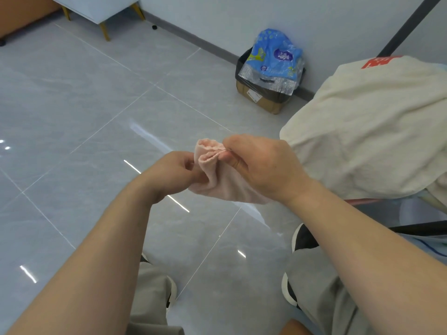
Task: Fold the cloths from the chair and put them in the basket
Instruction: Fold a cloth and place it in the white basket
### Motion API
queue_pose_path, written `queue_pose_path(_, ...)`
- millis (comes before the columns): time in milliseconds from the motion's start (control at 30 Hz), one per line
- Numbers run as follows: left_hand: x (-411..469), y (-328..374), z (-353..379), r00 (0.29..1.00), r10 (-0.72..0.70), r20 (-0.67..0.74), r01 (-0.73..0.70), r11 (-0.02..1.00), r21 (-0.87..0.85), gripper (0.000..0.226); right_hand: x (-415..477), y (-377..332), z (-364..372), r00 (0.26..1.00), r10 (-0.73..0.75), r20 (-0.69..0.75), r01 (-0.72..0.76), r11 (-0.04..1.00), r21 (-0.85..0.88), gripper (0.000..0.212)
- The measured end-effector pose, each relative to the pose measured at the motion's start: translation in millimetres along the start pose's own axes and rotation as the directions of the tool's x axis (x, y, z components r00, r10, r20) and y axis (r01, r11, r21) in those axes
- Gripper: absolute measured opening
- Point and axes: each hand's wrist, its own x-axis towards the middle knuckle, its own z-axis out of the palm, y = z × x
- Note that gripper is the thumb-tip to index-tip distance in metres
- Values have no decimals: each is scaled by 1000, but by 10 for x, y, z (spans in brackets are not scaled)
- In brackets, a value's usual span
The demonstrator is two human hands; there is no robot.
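Note:
A small pale pink cloth point(217, 182) hangs in the air in front of me, bunched into folds at its top edge. My left hand point(171, 172) pinches its left side. My right hand point(263, 165) grips the gathered top edge between thumb and fingers. To the right a large cream cloth point(367, 131) with a red patch lies draped over the chair, whose dark frame point(425, 229) shows below it. No basket is in view.
A cardboard box point(261, 97) lined with a black bag and holding a blue plastic pack point(273, 61) stands against the wall. A white cabinet on gold legs point(101, 10) is at the far left. Grey floor tiles point(84, 117) spread ahead; my shoes stand below.

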Motion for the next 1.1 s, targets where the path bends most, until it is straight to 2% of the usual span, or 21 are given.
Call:
queue_pose_path(67, 7, 2, -7, 998, -54, 9, 55, 997, -53, 28, -1, 10, -5, 999, -3, -33, 2, 1000, -17, 43)
queue_pose_path(133, 28, -6, -16, 994, -108, 0, 107, 987, -117, 21, 1, 20, -11, 999, 10, -45, -11, 1000, -20, 50)
queue_pose_path(267, 65, -26, -22, 981, -191, 32, 193, 959, -209, 18, 6, 29, -28, 997, 22, -71, -25, 999, -36, 50)
queue_pose_path(400, 34, -39, -26, 978, -174, 116, 196, 958, -209, 42, 17, 40, -53, 995, 54, -89, -60, 996, -72, 52)
queue_pose_path(533, 29, -23, -12, 972, -199, 127, 219, 960, -174, 24, 27, 85, -82, 990, 84, -113, -92, 993, -72, 45)
queue_pose_path(633, 23, -7, -16, 959, -262, 109, 278, 943, -183, 26, 35, 108, -90, 985, 133, -109, -140, 988, -61, 30)
queue_pose_path(767, 7, 36, -78, 934, -321, 157, 357, 860, -365, 37, 53, 139, -127, 957, 280, -73, -278, 960, 31, 32)
queue_pose_path(933, 31, 48, -109, 930, -331, 160, 358, 719, -596, 43, 72, 143, -157, 923, 385, 12, -385, 920, 74, 34)
queue_pose_path(1000, 48, 32, -137, 942, -295, 162, 324, 664, -674, 47, 98, 161, -182, 883, 468, 50, -470, 877, 99, 34)
queue_pose_path(1100, 27, 23, -214, 947, -207, 244, 319, 562, -763, 50, 129, 228, -228, 830, 553, 68, -557, 820, 128, 32)
